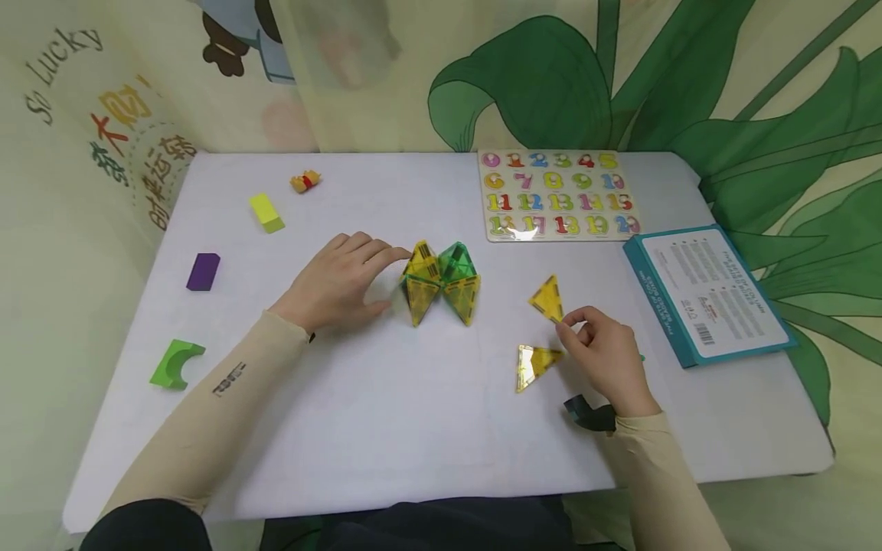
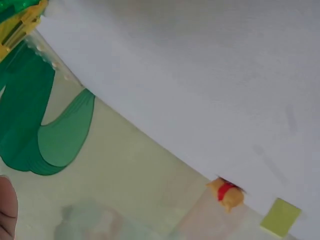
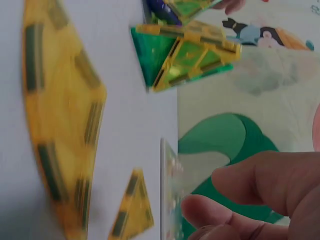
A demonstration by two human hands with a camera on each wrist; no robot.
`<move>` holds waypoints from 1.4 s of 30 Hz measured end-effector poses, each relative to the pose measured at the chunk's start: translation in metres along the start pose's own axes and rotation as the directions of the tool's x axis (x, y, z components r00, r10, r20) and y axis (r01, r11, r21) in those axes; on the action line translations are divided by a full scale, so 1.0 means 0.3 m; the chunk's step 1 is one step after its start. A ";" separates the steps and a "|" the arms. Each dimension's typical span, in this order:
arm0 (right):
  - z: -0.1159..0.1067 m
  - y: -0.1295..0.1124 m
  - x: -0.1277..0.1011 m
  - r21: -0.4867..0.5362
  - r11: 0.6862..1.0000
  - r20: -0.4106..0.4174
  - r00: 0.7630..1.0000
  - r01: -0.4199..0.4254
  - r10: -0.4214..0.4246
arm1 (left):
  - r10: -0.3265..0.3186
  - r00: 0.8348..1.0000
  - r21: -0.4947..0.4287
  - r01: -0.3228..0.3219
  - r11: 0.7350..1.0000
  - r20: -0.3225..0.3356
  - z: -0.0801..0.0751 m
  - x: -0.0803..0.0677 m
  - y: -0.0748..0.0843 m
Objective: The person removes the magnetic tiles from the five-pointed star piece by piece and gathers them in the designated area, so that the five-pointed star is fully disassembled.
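Observation:
A pointed structure of translucent yellow and green magnetic tiles [image 1: 441, 279] stands mid-table. My left hand [image 1: 341, 279] is spread beside it, index fingertip right at its upper yellow point and thumb near its left side. The right hand [image 1: 606, 356] hovers over the right part of the table, near two yellow triangular magnetic tiles. Its fingertips overlap the lower corner of the upper yellow tile [image 1: 547, 298]; the lower yellow tile [image 1: 532, 366] lies just left of the hand. In the right wrist view, thumb [image 3: 245, 177] and index finger are apart with nothing between them.
Behind stands a number puzzle board [image 1: 561, 236]; a teal box [image 1: 710, 295] lies at right. Along the left are a lime block [image 1: 266, 213], a purple block [image 1: 203, 272], a green arch block [image 1: 175, 363] and a small bear-like figure [image 1: 305, 181].

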State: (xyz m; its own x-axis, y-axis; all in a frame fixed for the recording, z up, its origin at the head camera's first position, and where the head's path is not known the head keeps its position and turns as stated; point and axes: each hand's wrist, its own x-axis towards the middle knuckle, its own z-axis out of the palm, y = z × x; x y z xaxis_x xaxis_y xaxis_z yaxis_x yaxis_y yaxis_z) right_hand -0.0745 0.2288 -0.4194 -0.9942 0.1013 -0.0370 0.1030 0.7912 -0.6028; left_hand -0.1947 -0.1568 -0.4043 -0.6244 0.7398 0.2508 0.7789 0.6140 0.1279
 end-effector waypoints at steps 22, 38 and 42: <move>0.238 -0.294 0.029 -0.018 0.971 0.263 0.938 0.238 -0.226 | -0.184 0.964 -0.551 0.262 0.792 0.193 0.043 0.127 -0.101; 0.394 -0.442 0.071 -0.137 0.923 0.227 0.919 0.358 -0.323 | -0.119 0.970 -0.634 0.230 0.738 0.213 0.067 0.173 -0.072; 0.402 -0.450 0.080 -0.220 0.909 0.160 0.932 0.354 -0.324 | -0.116 0.971 -0.640 0.227 0.734 0.211 0.075 0.183 -0.065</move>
State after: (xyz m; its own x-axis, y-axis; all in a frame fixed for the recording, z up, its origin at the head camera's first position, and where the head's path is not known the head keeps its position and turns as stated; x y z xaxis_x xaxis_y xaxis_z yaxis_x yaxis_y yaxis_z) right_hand -0.1160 0.0516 -0.4349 -0.9654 -0.2584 0.0335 -0.2511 0.8879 -0.3854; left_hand -0.2456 -0.1220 -0.4146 -0.7089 0.7048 0.0261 0.4681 0.4426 0.7648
